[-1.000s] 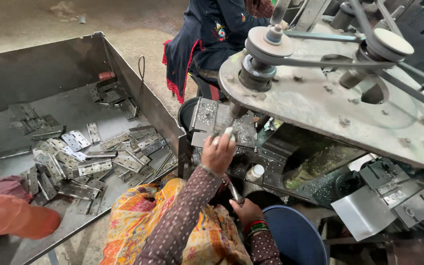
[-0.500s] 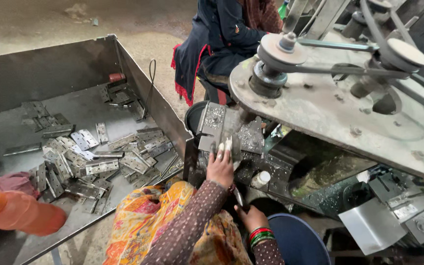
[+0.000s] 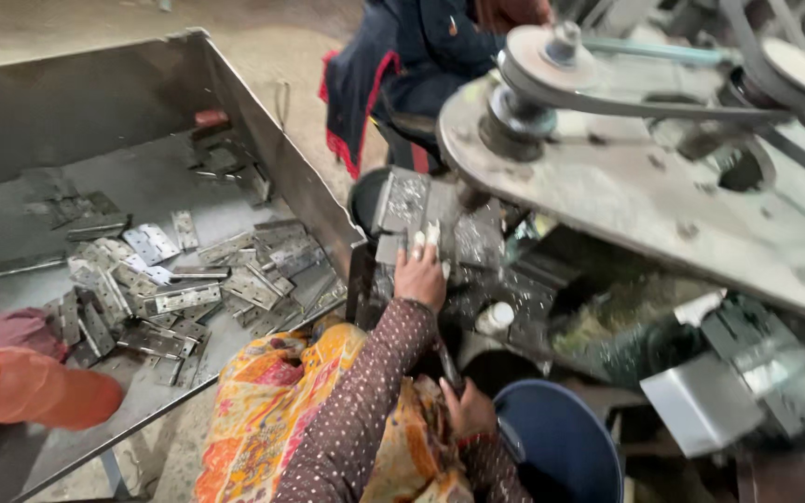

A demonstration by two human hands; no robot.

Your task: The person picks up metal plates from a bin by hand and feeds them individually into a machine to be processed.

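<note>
My left hand, in a brown dotted sleeve with white-taped fingertips, reaches up to the machine's bed and pinches a small grey metal piece against the speckled metal fixture. Lower down, my right hand is closed around a dark lever handle beside a blue bucket. An orange and yellow patterned cloth covers my lap.
A large grey metal bin on the left holds several flat metal hinges. An orange-sleeved arm of another person enters at lower left. Someone in dark blue clothes sits behind. A belt-driven pulley tops the machine plate.
The view has drifted so the bin and machine sit further right in frame. My left hand stays at the fixture and my right hand stays on the lever.
</note>
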